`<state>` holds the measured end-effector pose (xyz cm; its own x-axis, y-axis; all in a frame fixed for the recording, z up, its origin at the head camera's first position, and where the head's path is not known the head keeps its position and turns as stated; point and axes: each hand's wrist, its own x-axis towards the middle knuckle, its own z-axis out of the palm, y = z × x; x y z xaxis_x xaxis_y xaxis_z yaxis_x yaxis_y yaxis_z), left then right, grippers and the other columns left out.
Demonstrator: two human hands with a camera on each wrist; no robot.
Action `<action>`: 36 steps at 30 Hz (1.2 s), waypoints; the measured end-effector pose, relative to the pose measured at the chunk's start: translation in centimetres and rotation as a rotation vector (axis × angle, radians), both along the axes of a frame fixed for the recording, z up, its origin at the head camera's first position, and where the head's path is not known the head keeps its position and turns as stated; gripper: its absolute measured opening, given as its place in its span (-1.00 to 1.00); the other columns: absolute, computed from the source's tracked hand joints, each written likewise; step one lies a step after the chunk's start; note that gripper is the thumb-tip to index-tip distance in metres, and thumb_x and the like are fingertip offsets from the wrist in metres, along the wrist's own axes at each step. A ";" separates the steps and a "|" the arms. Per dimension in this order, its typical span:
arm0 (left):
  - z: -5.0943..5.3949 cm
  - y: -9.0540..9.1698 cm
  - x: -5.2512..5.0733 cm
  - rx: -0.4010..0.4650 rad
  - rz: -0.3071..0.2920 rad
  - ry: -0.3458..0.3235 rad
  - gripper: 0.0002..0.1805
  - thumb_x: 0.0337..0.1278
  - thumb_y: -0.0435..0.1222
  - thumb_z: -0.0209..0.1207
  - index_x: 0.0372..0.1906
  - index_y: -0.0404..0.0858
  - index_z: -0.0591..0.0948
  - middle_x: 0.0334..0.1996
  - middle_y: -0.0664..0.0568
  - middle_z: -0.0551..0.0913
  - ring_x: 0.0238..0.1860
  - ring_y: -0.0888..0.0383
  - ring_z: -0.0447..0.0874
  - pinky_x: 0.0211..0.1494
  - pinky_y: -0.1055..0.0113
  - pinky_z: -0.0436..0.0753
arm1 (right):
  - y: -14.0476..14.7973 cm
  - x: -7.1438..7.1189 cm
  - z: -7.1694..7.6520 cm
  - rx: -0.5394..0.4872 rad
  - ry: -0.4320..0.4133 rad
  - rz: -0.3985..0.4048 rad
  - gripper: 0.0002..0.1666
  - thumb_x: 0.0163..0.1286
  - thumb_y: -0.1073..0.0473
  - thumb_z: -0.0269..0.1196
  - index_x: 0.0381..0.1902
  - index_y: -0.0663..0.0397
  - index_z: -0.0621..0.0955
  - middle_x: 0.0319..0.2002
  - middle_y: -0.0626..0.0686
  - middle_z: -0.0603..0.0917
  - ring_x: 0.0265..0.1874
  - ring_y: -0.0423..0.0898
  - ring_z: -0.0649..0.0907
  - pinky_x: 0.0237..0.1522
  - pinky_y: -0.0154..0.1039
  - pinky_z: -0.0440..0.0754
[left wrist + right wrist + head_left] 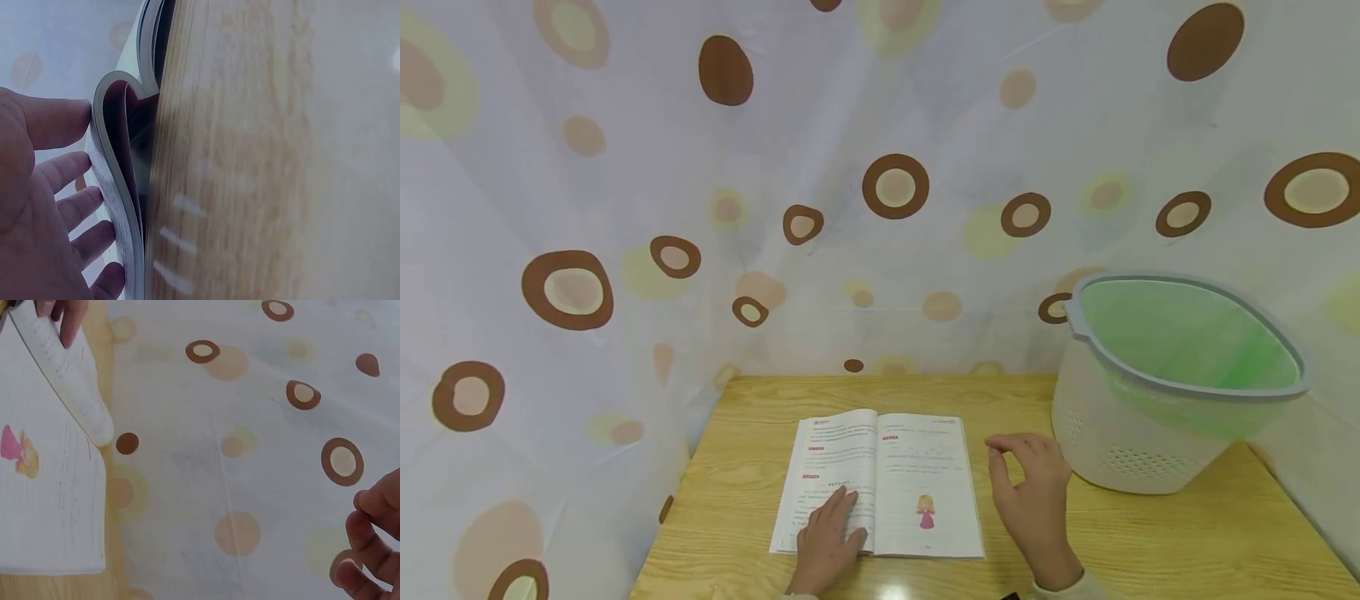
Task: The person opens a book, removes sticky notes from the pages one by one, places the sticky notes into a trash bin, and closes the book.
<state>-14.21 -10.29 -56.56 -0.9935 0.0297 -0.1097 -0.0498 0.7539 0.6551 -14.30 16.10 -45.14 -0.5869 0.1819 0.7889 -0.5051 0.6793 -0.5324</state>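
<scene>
An open book lies on the wooden table, with printed text on both pages and a small doll-like figure in a pink dress on the right page. My left hand rests on the lower part of the left page, its fingers spread and nearly straight. In the left wrist view the thumb and fingertips touch the page, which bulges up near the spine. To the right of the book, my right hand is held up over the table. Its thumb and index fingertips come together, with nothing visible between them.
A tall white plastic basket with a grey rim and green inside stands at the table's back right, close to my right hand. Behind the table hangs a white sheet printed with brown and beige spots.
</scene>
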 end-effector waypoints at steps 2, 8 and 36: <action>0.0 0.0 -0.1 -0.001 -0.003 0.004 -0.38 0.15 -0.14 0.16 0.36 -0.11 0.45 0.47 -0.10 0.34 0.41 -0.28 0.27 0.30 -0.47 0.22 | -0.9 0.1 -0.5 0.009 -0.024 0.010 -0.73 -0.05 0.58 0.37 -0.45 0.16 0.72 -0.44 0.11 0.72 -0.22 0.09 0.57 -0.09 0.00 0.27; 0.0 -0.2 -0.2 0.016 -0.010 0.002 -0.38 0.14 -0.15 0.17 0.36 -0.13 0.45 0.47 -0.12 0.33 0.43 -0.30 0.24 0.29 -0.47 0.21 | -4.1 0.2 -2.5 0.081 -0.126 0.058 -0.70 -0.09 0.50 0.43 -0.45 0.02 0.71 -0.39 -0.01 0.72 -0.22 -0.03 0.59 -0.13 -0.08 0.37; 1.8 -1.7 -1.4 0.134 0.437 -0.051 -0.14 0.37 0.09 -0.04 0.43 -0.54 0.15 0.30 -0.54 0.35 0.31 -0.51 0.28 0.30 -0.40 0.31 | -6.8 -3.2 -10.6 0.170 -1.116 0.801 -0.35 0.55 -0.08 0.00 0.39 0.25 0.39 0.39 0.26 0.44 0.42 0.33 0.35 0.42 0.30 0.27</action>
